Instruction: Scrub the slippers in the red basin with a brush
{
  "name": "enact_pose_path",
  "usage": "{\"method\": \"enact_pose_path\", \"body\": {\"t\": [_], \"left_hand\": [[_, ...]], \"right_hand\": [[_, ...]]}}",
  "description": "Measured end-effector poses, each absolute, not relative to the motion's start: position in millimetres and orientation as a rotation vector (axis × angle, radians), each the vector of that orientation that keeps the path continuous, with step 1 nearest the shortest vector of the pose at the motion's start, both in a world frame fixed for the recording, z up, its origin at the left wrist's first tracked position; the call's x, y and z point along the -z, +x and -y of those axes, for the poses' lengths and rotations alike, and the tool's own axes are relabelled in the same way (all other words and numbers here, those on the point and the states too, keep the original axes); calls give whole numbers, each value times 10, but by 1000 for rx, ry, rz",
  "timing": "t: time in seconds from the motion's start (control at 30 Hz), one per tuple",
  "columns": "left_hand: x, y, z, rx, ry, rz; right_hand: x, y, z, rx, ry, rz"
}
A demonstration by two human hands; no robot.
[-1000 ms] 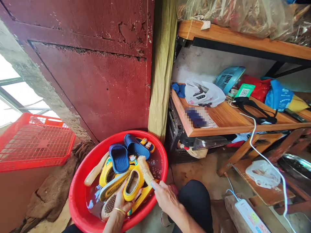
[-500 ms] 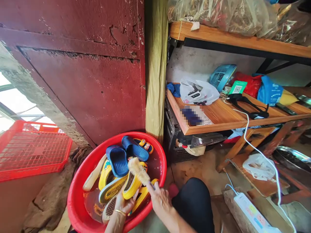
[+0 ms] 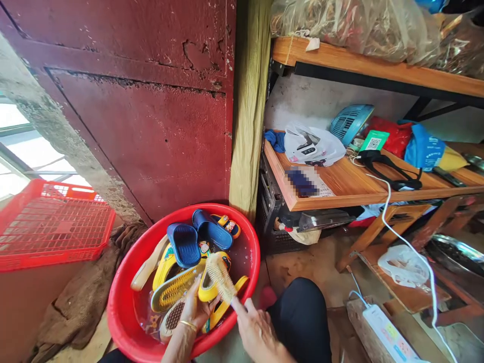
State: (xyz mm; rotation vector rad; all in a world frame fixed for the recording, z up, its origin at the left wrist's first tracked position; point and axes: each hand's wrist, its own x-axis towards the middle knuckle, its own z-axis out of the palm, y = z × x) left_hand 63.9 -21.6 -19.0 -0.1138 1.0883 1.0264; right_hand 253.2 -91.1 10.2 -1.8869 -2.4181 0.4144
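Note:
My left hand (image 3: 194, 306) grips a yellow slipper (image 3: 206, 290) by its near end, low over a red basin (image 3: 118, 307). My right hand (image 3: 254, 325) is closed around the handle of a scrub brush (image 3: 221, 278), whose pale bristles overlap the slipper's opening. In the basin's shallow water lie two blue slippers (image 3: 184, 245), a small yellow slipper with a cartoon figure (image 3: 229, 227) and a slipper with its yellow ridged sole up (image 3: 177, 290). Beside my left wrist shows a shoe's patterned sole (image 3: 173, 319); a pale shoe (image 3: 148, 267) rests along the left wall.
A maroon door (image 3: 151, 136) stands behind the basin. To the left are a red plastic crate (image 3: 56, 227) and brown sacking (image 3: 79, 307). At right, a wooden shelf (image 3: 351, 181) carries bags and a blue fan (image 3: 351, 123); a power strip (image 3: 389, 333) lies below it.
The brush has moved slightly down and toward me across the slipper. The slipper has shifted a little to the right in my left hand. The whole view has turned slightly.

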Motion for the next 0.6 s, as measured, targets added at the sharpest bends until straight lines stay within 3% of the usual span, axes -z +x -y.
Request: {"method": "enact_pose_path", "body": {"t": [0.23, 0.43, 0.6], "left_hand": [[224, 779, 140, -1222, 26, -1125], [379, 784, 167, -1209, 274, -1222], [459, 808, 231, -1094, 501, -1311]], "right_hand": [[-833, 3055, 611, -768, -1639, 2456], [-1324, 3132, 516, -572, -1546, 2957], [-1420, 2859, 281, -584, -1479, 3195]]}}
